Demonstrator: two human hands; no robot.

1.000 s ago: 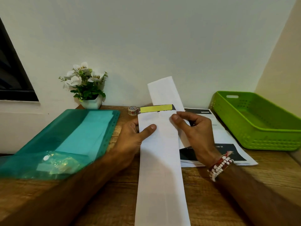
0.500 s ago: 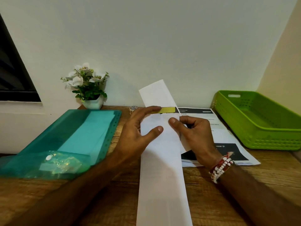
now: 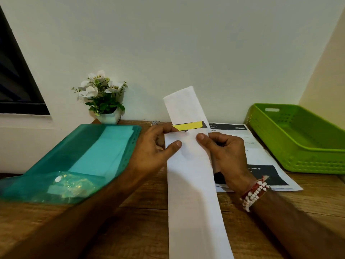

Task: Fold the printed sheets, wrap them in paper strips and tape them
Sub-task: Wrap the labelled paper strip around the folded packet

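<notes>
While the wooden surface (image 3: 313, 200) carries a teal folder (image 3: 78, 157) left and a green basket (image 3: 298, 139) right, the white paper strip (image 3: 194, 202) runs up the middle, its far end raised, seemingly to wrap the folded printed sheet (image 3: 188, 125), whose yellow-and-dark edge peeks out. The left hand (image 3: 151, 148) pinches that sheet and the right hand (image 3: 225, 156) grips the strip's right side, likely keeping them aligned.

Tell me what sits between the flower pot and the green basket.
In the head view: a tape roll, the raised end of the white paper with a yellow strip, then printed sheets.
</notes>
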